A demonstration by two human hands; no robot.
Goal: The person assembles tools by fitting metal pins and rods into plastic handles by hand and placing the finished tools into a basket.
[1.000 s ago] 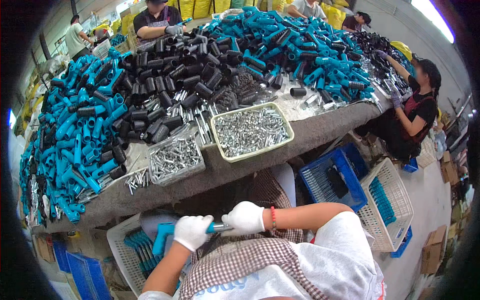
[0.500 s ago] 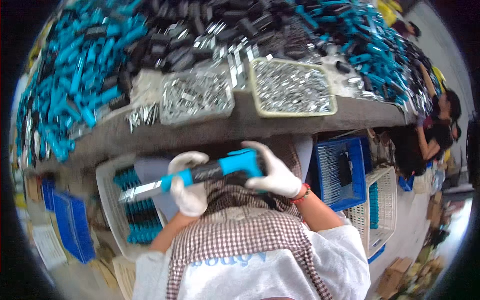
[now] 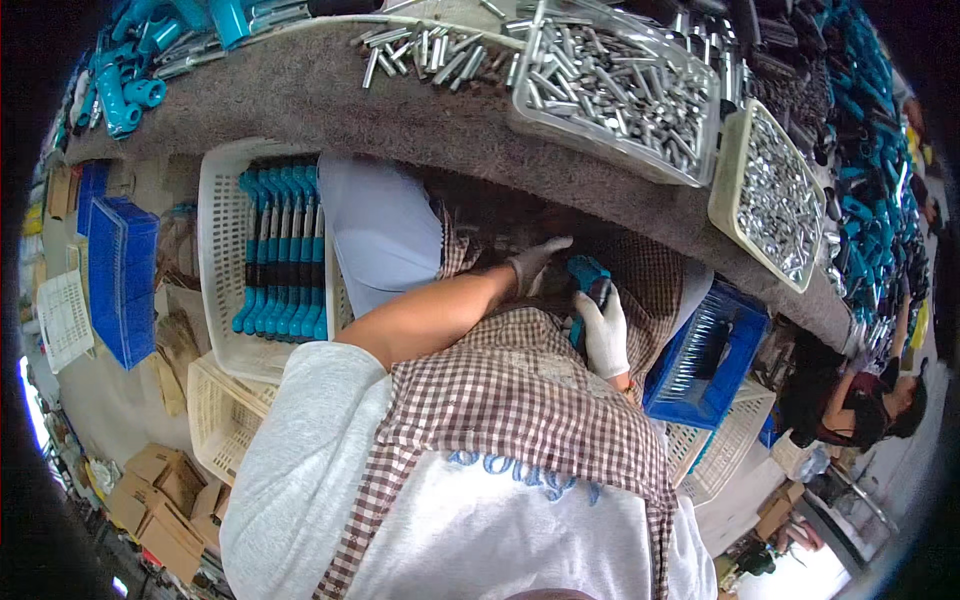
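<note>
A teal-and-black tool with a curved handle (image 3: 588,268) is held in my right hand (image 3: 604,332), which is white-gloved and wrapped round it at my lap. Part of the tool is hidden by the hand and the checked apron. My left hand (image 3: 536,265), also gloved, reaches across my lap just left of the tool. Its visible fingers are stretched out and apart, with nothing seen in them. To the left, several similar teal, black and silver tools (image 3: 283,275) lie side by side in a white plastic basket (image 3: 212,240).
A cloth-covered worktable edge (image 3: 330,110) curves ahead of me. On it stand a clear bin (image 3: 700,170) of metal pins and a cream tray (image 3: 722,190) of small metal parts. Blue crates (image 3: 125,285) stand left, another blue crate (image 3: 700,400) right. A co-worker (image 3: 860,395) sits far right.
My view has swung left. The tool, earlier held level across both hands, is now only in my right hand, lower at my lap. My left hand has let go of it.
</note>
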